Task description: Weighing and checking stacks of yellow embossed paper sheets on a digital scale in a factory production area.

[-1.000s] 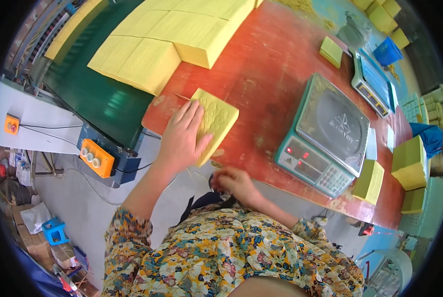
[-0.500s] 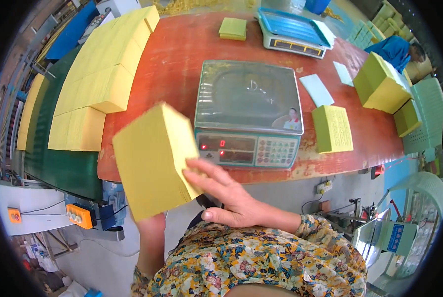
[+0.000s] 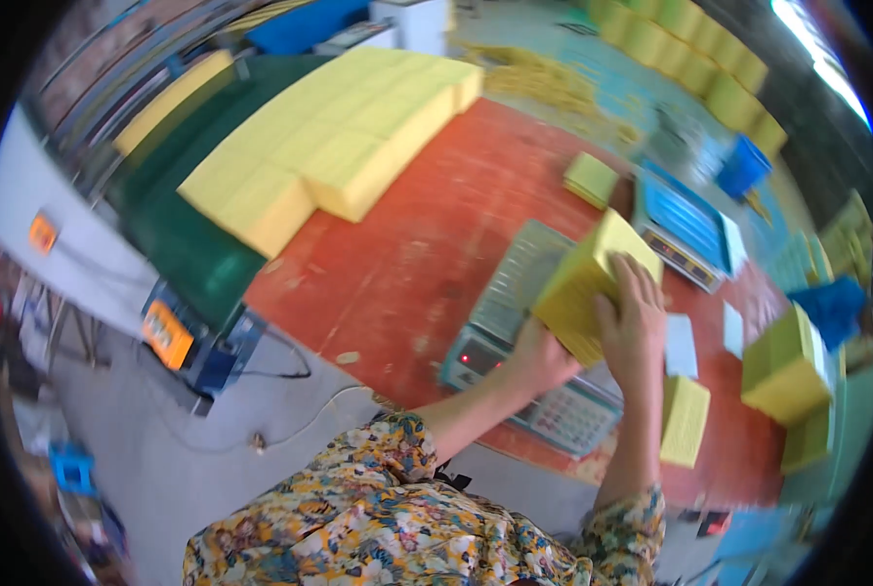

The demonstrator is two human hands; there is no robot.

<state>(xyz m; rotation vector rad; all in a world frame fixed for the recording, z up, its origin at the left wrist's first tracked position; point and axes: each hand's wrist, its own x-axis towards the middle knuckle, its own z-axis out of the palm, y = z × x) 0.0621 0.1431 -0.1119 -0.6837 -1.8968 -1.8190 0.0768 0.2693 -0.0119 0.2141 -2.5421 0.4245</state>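
Observation:
Between my two hands is a thick stack of yellow paper [image 3: 581,285], held tilted at or just above the plate of a digital scale [image 3: 571,422]. My left hand [image 3: 546,355] grips the stack's lower near end, its fingertips hidden beneath. Along the right side, my right hand [image 3: 635,308] presses with bent fingers over the upper edge. Most of the scale's plate is covered by the stack; whether the two touch I cannot tell. The scale's keypad and red-lit display face me.
Yellow paper stacks stand in a large block [image 3: 329,132] on the left, beside a green belt [image 3: 197,259]. A second scale with a blue tray [image 3: 685,220], a small yellow stack [image 3: 590,180], and more stacks [image 3: 786,363] occupy the red table [image 3: 397,264]. A person in blue [image 3: 832,308] is at right.
The yellow stack has moved right, from the left of the scale to over its plate. My right hand has gone along with it. My view has swung left and tilted.

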